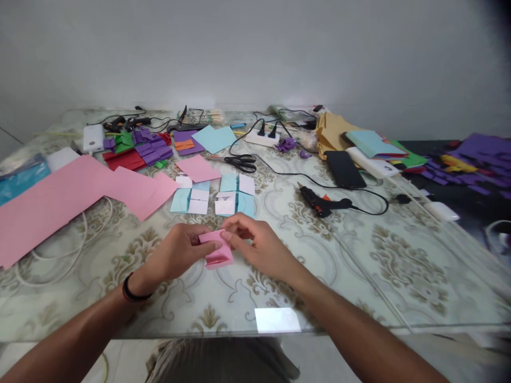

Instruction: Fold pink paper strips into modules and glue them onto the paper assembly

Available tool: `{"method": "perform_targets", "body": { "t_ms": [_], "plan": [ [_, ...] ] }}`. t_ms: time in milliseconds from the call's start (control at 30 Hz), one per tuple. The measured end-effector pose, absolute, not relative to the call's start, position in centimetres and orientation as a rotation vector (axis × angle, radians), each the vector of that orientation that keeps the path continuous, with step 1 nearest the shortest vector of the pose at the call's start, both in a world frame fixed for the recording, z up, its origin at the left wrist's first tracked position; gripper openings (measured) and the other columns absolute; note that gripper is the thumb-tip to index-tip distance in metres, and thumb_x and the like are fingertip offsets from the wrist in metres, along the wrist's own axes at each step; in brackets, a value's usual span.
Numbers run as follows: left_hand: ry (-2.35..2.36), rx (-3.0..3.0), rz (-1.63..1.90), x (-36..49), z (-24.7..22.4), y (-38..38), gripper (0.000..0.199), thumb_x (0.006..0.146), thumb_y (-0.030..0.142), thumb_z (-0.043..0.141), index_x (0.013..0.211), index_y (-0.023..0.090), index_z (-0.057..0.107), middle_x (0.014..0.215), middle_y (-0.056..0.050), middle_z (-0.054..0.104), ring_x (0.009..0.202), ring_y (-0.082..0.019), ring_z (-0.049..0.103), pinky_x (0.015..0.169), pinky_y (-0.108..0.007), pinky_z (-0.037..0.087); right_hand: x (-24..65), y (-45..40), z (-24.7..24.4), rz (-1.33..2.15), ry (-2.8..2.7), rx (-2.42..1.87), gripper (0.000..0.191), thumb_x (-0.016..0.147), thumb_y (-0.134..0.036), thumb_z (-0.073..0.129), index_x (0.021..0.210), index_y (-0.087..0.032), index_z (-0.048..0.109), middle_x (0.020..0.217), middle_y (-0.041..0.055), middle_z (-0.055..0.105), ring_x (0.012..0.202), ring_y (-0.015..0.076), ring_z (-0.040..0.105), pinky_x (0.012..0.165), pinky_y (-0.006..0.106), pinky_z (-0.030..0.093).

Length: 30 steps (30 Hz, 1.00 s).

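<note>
A small folded piece of pink paper (217, 254) is held just above the patterned table, near its front middle. My left hand (181, 250) grips its left side, thumb lying across the face. At its upper right edge, the thumb and fingers of my right hand (251, 242) pinch the paper. A fold shows along the lower part of the piece. Just beyond my hands lie two groups of folded light blue and white paper squares (199, 202), (245, 199). A loose pink sheet (198, 168) rests behind them, partly over the left group.
Large pink sheets (75, 191) cover the left side. Black-handled scissors (241, 161) lie behind the folded squares. A black glue gun (323, 202) with its cord sits to the right, near a dark phone (344, 169). A white power strip (261, 138) stands at the back.
</note>
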<state>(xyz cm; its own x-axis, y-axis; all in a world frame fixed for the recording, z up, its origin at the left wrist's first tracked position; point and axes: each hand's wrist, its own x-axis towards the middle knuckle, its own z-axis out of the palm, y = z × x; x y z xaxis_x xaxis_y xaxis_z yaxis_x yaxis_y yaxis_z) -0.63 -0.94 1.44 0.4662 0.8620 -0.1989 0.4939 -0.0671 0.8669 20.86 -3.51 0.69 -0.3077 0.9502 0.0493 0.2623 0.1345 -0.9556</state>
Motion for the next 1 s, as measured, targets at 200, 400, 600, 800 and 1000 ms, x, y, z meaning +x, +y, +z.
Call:
{"method": "perform_targets", "body": {
  "t_ms": [200, 400, 600, 800, 1000],
  "plan": [
    [1.251, 1.657, 0.772, -0.9, 0.8, -0.7, 0.026, 0.091, 0.042, 0.070, 0.089, 0.017, 0.075, 0.071, 0.000, 0.063, 0.061, -0.013, 0.049, 0.055, -0.024, 0.035, 21.4, -3.8, 1.2, 1.078, -1.735, -1.083, 0.027, 0.098, -0.035, 0.067, 0.124, -0.028, 0.064, 0.117, 0.0071, 0.059, 0.103, 0.0206, 0.063, 0.086, 0.034, 0.057],
    [1.352, 1.682, 0.903, -0.8, 1.2, -0.9, 0.022, 0.091, 0.039, 0.070, 0.088, 0.017, 0.074, 0.064, 0.003, 0.056, 0.058, -0.012, 0.045, 0.055, -0.023, 0.036, 21.2, -3.9, 1.2, 1.069, -1.891, -1.060, 0.014, 0.099, -0.036, 0.067, 0.106, -0.026, 0.074, 0.102, 0.0055, 0.059, 0.094, 0.0199, 0.062, 0.084, 0.035, 0.056],
    [1.281, 1.597, 0.974, -0.6, 1.1, -0.8, 0.024, 0.089, 0.041, 0.074, 0.090, 0.017, 0.073, 0.068, 0.003, 0.058, 0.057, -0.010, 0.044, 0.050, -0.021, 0.034, 20.7, -3.5, 0.5, 1.171, -1.751, -1.216, 0.015, 0.090, -0.032, 0.077, 0.097, -0.022, 0.067, 0.106, 0.0046, 0.069, 0.092, 0.0190, 0.066, 0.085, 0.035, 0.057],
    [1.229, 1.451, 0.982, -0.5, 0.8, -0.5, 0.025, 0.087, 0.040, 0.077, 0.093, 0.017, 0.067, 0.067, 0.004, 0.058, 0.054, -0.009, 0.046, 0.049, -0.020, 0.032, 20.8, -3.5, 0.2, 1.184, -1.692, -1.253, 0.029, 0.085, -0.021, 0.077, 0.112, -0.024, 0.069, 0.105, 0.0030, 0.074, 0.093, 0.0185, 0.067, 0.093, 0.037, 0.056],
    [1.159, 1.340, 0.916, -0.9, 0.8, -0.4, 0.035, 0.086, 0.038, 0.077, 0.112, 0.020, 0.063, 0.058, 0.007, 0.052, 0.047, -0.008, 0.039, 0.045, -0.020, 0.023, 21.3, -3.6, 1.2, 0.979, -1.755, -1.280, 0.026, 0.090, -0.019, 0.067, 0.115, -0.024, 0.073, 0.104, 0.0036, 0.078, 0.085, 0.0176, 0.069, 0.083, 0.034, 0.057]
  ]
}}
